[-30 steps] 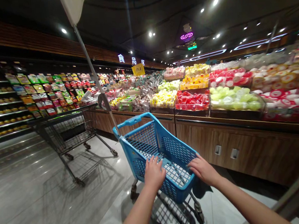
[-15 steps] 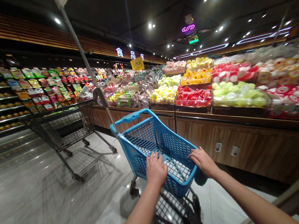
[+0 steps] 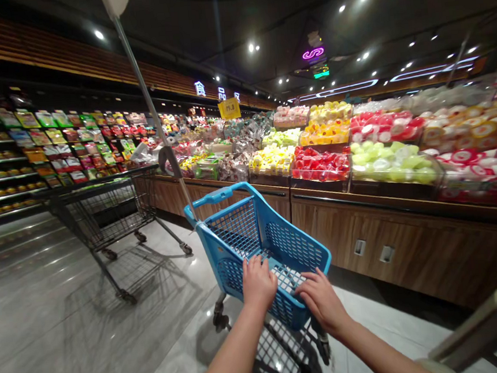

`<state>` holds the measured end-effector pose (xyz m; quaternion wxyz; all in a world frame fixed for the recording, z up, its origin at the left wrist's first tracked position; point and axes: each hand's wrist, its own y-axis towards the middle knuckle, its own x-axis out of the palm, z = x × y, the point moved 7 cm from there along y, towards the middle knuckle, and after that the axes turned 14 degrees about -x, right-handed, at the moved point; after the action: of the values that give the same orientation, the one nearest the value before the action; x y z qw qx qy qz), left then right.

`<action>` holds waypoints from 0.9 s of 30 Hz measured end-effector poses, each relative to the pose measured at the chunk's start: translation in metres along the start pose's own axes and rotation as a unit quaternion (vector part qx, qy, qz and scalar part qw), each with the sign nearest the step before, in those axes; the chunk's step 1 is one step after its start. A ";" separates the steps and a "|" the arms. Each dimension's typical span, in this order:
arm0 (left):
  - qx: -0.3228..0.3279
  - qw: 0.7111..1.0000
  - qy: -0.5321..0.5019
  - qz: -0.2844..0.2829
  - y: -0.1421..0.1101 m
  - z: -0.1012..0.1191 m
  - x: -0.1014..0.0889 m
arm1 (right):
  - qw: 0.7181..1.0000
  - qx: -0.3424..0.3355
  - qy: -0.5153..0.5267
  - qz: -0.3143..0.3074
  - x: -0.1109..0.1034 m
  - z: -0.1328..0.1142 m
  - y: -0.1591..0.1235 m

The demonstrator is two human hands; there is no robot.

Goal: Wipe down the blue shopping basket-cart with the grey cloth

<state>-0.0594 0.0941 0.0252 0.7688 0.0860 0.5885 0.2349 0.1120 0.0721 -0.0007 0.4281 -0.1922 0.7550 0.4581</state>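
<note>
A small blue plastic shopping cart (image 3: pixel 297 240) with a lattice basket stands in front of me, its inside showing a bare grid floor. My left hand (image 3: pixel 259 281) grips the near left part of the basket rim, fingers bent over the edge. On the near end of the same rim, a little to the right, lies my right hand (image 3: pixel 321 299), its fingers curled over toward the inside. A metal pole (image 3: pixel 147 96) rises from the cart's far left corner, by the blue handle (image 3: pixel 218 196).
A dark wire shopping cart (image 3: pixel 107 210) stands to the left. Beyond the blue cart runs a wood-fronted display counter (image 3: pixel 329 214) with bins of red packs (image 3: pixel 320 163) and pale green packs (image 3: pixel 392 162). Packet shelves (image 3: pixel 66 144) line the left wall. A beige object (image 3: pixel 482 323) is at lower right.
My right hand has moved left from the basket's right corner to its near end, closer to my left hand. The left hand keeps its place on the rim.
</note>
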 end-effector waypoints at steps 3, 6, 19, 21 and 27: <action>-0.001 1.000 -0.002 -0.004 -0.002 -0.002 -0.002 | 1.000 -0.010 0.010 0.007 0.005 -0.020 -0.002; 0.003 1.000 -0.001 -0.009 -0.006 -0.005 -0.004 | 1.000 -0.018 0.012 0.003 0.007 -0.029 -0.005; 0.005 0.999 -0.014 -0.031 -0.015 -0.009 -0.012 | 0.995 -0.094 0.013 -0.033 -0.007 -0.008 -0.012; 0.003 0.999 -0.015 -0.035 -0.015 -0.009 -0.011 | 0.995 -0.089 0.009 -0.034 -0.010 0.001 -0.012; 0.004 0.999 -0.014 -0.037 -0.011 -0.008 -0.009 | 0.995 -0.083 -0.006 -0.048 -0.016 0.030 -0.012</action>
<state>-0.0655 0.0795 0.0260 0.7846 0.0705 0.5817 0.2027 0.1433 0.0904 0.0003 0.4366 -0.2606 0.7016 0.4992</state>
